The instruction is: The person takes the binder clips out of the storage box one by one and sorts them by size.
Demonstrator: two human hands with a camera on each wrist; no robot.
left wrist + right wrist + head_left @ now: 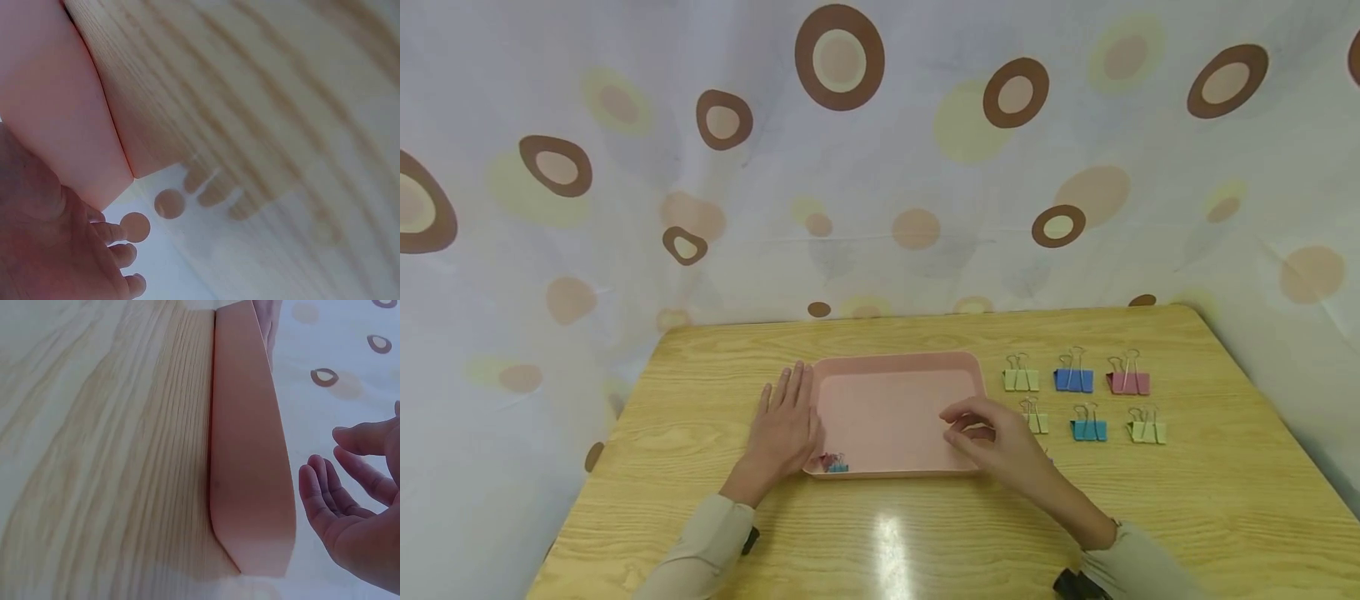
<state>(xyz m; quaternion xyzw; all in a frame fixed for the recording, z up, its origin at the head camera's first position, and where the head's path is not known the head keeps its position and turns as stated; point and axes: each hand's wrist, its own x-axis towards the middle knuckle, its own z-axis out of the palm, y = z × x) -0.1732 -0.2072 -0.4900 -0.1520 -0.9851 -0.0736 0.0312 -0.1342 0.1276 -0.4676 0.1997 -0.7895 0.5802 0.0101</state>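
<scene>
A shallow pink tray (pixel 895 417) lies on the table, with a small teal binder clip (pixel 838 467) and a small red binder clip (pixel 826 461) in its near left corner. My left hand (pixel 781 437) is against the tray's left side, fingers straight and pointing away from me. In the left wrist view, that hand (pixel 56 231) is beside the tray wall (pixel 62 112). Over the tray's right edge hovers my right hand (pixel 992 437), fingers bent and thumb apart from them. The right wrist view shows nothing between the fingers of this hand (pixel 359 494).
Right of the tray stand larger binder clips in two rows: yellow (pixel 1021 379), blue (pixel 1073 381) and dark pink (pixel 1129 382) behind, yellow-green (pixel 1037 422), teal (pixel 1088 430) and light green (pixel 1147 432) in front. A spotted cloth (pixel 880 167) hangs behind the wooden table (pixel 700 417).
</scene>
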